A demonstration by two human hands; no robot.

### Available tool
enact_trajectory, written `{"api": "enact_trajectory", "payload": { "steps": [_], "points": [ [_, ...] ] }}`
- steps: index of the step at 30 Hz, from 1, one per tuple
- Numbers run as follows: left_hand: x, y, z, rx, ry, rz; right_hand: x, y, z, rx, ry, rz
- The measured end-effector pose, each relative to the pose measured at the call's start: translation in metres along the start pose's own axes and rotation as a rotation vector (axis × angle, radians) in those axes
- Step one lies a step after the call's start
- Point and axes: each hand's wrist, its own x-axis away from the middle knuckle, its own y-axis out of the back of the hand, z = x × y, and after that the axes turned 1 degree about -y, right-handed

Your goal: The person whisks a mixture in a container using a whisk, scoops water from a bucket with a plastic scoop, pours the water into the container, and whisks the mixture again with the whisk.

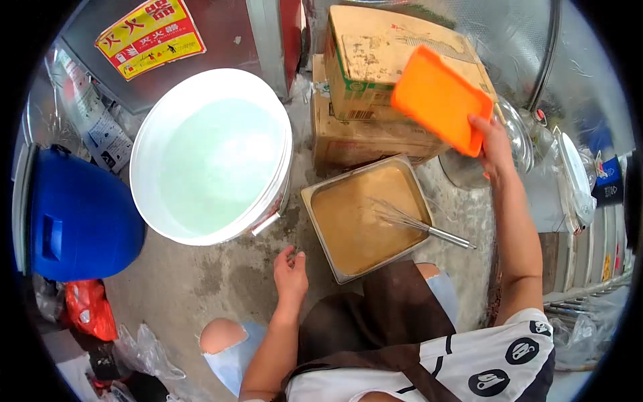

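My right hand (493, 142) is closed on the edge of a shallow orange plastic tray (439, 100), raised and tilted in front of the cardboard boxes. My left hand (291, 273) hangs over the floor between the bucket and the metal pan, fingers loosely bent and apart, with nothing in it. Below me the rectangular metal pan (323, 231) contains a tan liquid (355, 214). A wire whisk (415, 223) lies in that liquid, its handle resting across the pan's right rim. To the left stands a big white bucket (284, 144) with clear, pale greenish liquid.
Stacked cardboard boxes (375, 74) stand behind the pan. A blue plastic drum (84, 214) is at the far left, above a red plastic bag (90, 308). A metal cabinet (228, 33) rises behind the bucket. Partly hidden behind my right arm is a round metal pot (462, 171).
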Motion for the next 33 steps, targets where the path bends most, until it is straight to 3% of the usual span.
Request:
{"api": "enact_trajectory", "payload": {
  "steps": [3,6,8,10,12,14,17,18,20,22,24,28,29,33],
  "points": [
    [-0.002,-0.002,0.008,-0.023,-0.002,-0.004,-0.079,0.01,0.012,0.03,-0.102,0.272],
    [-0.003,-0.004,0.01,0.007,0.017,-0.014,-0.104,-0.034,0.024,-0.048,-0.058,0.31],
    [-0.001,-0.002,0.008,-0.001,0.052,0.027,-0.091,-0.069,0.036,-0.06,-0.156,0.06],
    [0.002,-0.003,0.007,0.029,0.043,0.028,-0.078,-0.072,0.026,0.064,-0.159,-0.007],
    [0.004,-0.003,0.002,0.068,0.021,0.029,-0.055,-0.062,-0.004,0.874,0.842,-0.232],
    [0.005,-0.003,-0.005,0.006,0.051,0.07,0.006,-0.058,-0.036,0.814,0.601,0.135],
    [-0.002,-0.007,0.001,-0.064,0.055,0.165,0.055,-0.014,-0.131,1.253,0.207,0.505],
    [-0.004,-0.009,0.002,-0.086,0.08,0.178,0.062,-0.001,-0.152,1.248,0.169,0.512],
    [-0.008,-0.015,0.005,-0.183,0.082,0.273,0.085,0.025,-0.186,1.576,0.132,0.588],
    [-0.009,-0.022,0.012,-0.222,0.1,0.313,0.095,0.046,-0.214,1.626,-0.015,0.686],
    [-0.011,-0.028,0.018,-0.246,0.095,0.353,0.1,0.065,-0.248,1.683,0.388,0.591],
    [-0.019,-0.043,0.039,-0.127,0.085,0.378,0.098,0.05,-0.239,1.683,0.127,0.627],
    [-0.023,-0.045,0.041,-0.079,0.09,0.378,0.097,0.045,-0.235,1.688,0.199,0.654],
    [-0.032,-0.053,0.042,0.027,0.099,0.369,0.101,-0.002,-0.202,1.651,0.136,0.707]
  ]
}}
